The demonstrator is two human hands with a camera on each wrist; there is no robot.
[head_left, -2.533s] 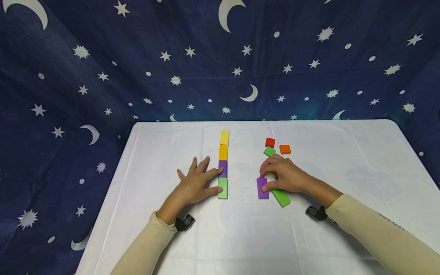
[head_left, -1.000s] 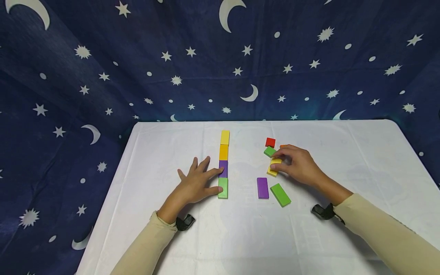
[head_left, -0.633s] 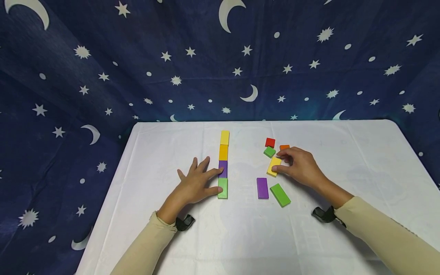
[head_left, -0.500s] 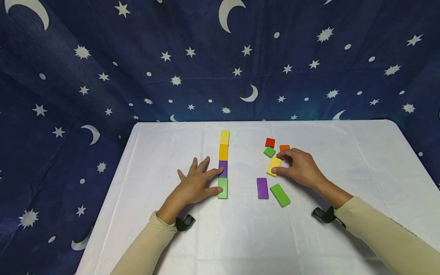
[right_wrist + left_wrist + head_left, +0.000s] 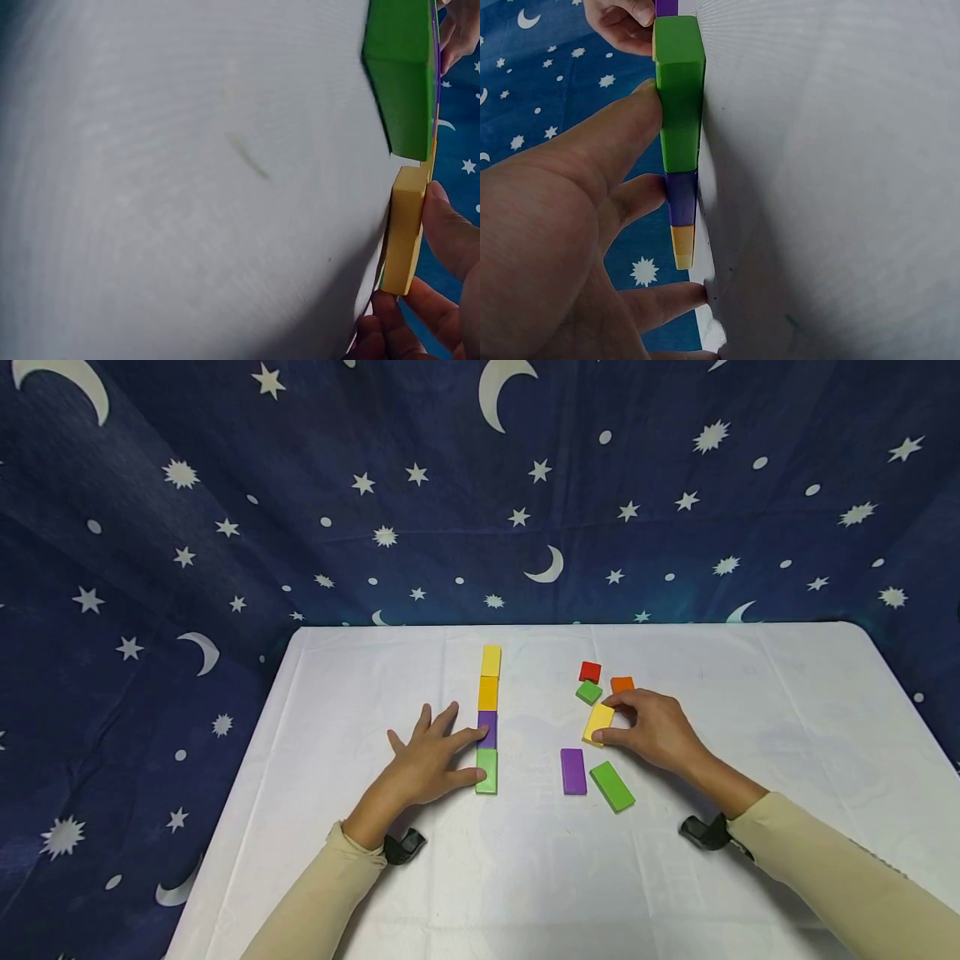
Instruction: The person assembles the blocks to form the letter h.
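Note:
A straight column of four-sided blocks runs away from me: a light green block (image 5: 487, 772) nearest, then a purple block (image 5: 487, 730), an orange-yellow block (image 5: 488, 693) and a yellow block (image 5: 491, 661). My left hand (image 5: 420, 768) lies left of it with fingers spread, thumb on the green block and index finger on the purple one. To the right, my right hand (image 5: 656, 731) pinches a loose yellow block (image 5: 597, 724) by its ends, low at the table, thumb at the near end and fingers at the far one. In the right wrist view the yellow block (image 5: 406, 229) shows its side.
Nearer than the right hand lie another purple block (image 5: 573, 772) and a longer green block (image 5: 612, 787). Beyond it are a small green block (image 5: 588, 692), a red block (image 5: 590, 672) and a partly covered orange block (image 5: 622, 684). White cloth (image 5: 525, 877) covers the table; a starry curtain hangs behind.
My right hand has left the purple block and moved right and away to the loose yellow block, its fingers settling at that block's ends. The left hand has stayed in place.

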